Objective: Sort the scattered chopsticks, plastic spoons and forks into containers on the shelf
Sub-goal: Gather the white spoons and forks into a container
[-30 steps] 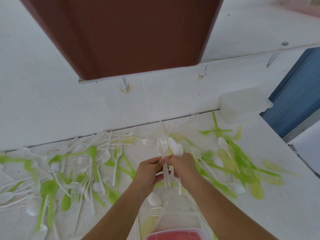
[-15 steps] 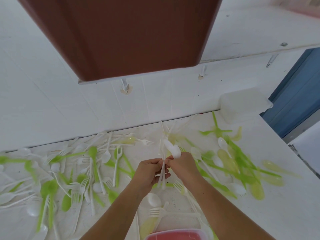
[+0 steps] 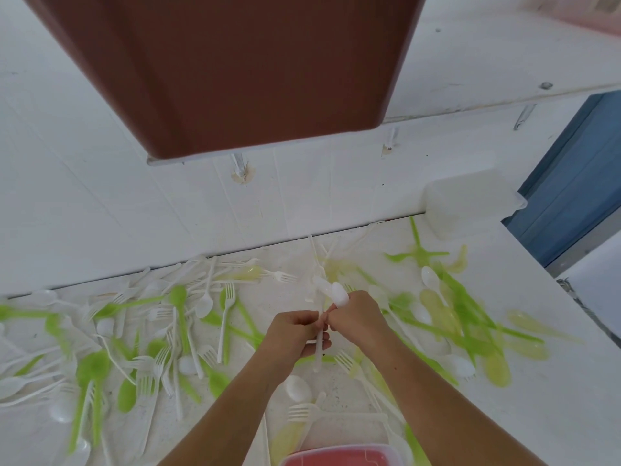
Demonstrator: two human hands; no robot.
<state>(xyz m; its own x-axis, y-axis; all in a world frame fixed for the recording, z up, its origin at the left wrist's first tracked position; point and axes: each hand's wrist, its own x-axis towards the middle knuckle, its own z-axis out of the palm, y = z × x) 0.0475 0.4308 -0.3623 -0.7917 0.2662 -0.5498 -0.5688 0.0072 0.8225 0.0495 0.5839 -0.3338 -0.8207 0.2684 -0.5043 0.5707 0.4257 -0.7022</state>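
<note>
Head view. The left hand (image 3: 295,334) and right hand (image 3: 358,319) meet thumb to thumb at the centre of the white table (image 3: 554,415). The fingers of both are curled round a few white spoons (image 3: 338,294). The bowls project toward 12 o'clock above the right thumb and the handles toward 6 o'clock past the left palm. Scattered cutlery (image 3: 178,297), green and white, lies at 9 and 3 o'clock. A clear tub (image 3: 470,200) stands at 2 o'clock, a pink-lidded box (image 3: 339,457) at 6 o'clock, and a brown bin (image 3: 235,68) on the shelf (image 3: 487,62) at 12 o'clock.
</note>
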